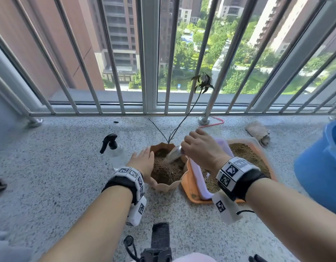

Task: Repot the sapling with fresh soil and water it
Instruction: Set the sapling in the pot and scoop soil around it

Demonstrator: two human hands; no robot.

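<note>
A scalloped tan pot point(168, 186) stands on the balcony floor, filled with brown soil point(166, 172). A thin dark sapling point(184, 118) rises from it, with wilted leaves near the railing. My left hand point(143, 164) rests with straight fingers on the pot's left rim. My right hand point(200, 148) grips a metal scoop point(173, 155) whose blade tips down over the soil in the pot. An orange tray point(189, 188) to the right holds loose soil point(246, 156) and a pale purple tray point(197, 176). A clear spray bottle point(116, 150) with a black trigger stands left of the pot.
A blue bucket point(322, 163) sits at the far right. A rolled cloth point(258, 132) lies beyond the tray near a railing post point(204, 120). The metal railing runs along the floor's far edge. A black device point(159, 242) is at the bottom centre.
</note>
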